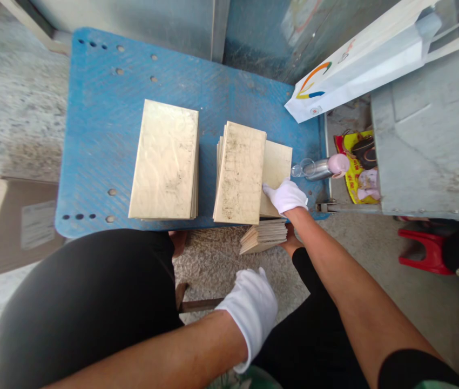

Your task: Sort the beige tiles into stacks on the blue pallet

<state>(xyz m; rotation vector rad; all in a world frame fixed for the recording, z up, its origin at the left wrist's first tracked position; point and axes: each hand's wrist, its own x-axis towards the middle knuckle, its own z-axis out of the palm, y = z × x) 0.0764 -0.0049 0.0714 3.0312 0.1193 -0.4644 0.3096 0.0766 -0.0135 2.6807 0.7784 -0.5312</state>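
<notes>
My right hand, in a white glove, lies over the front of a cream rectangular board. Its thumb reaches left to the edge of the middle stack, and its fingers are at the board's right edge, partly hidden. The middle stack of boards has dark smudges on top and slightly fanned edges. To its left is a neater stack of similar boards. Below the table edge shows another fanned bundle of boards. My left hand, also gloved, is curled above my lap, apart from the boards, with nothing visible in it.
The boards rest on a blue perforated plastic table. At its right end lie a metal bottle with a pink cap and a white paper bag. A grey metal cabinet, a red stool and a cardboard box stand around.
</notes>
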